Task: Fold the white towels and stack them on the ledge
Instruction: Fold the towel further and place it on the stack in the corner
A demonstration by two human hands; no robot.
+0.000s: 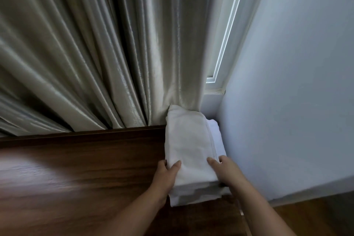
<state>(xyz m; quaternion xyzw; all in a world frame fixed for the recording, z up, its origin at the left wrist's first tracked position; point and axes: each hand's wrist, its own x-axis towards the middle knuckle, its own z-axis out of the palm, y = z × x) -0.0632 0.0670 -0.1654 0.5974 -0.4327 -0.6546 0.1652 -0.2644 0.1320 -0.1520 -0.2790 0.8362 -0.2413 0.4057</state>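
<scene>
A folded white towel lies on top of a stack of white towels at the right end of the dark wooden ledge. My left hand grips the top towel's near left edge, thumb on top and fingers under it. My right hand grips its near right edge the same way. The towel's far end touches the curtain. Another folded towel shows below on the right side.
A grey pleated curtain hangs behind the ledge. A white window frame and a pale wall close in the right side. Wooden floor shows at the lower right.
</scene>
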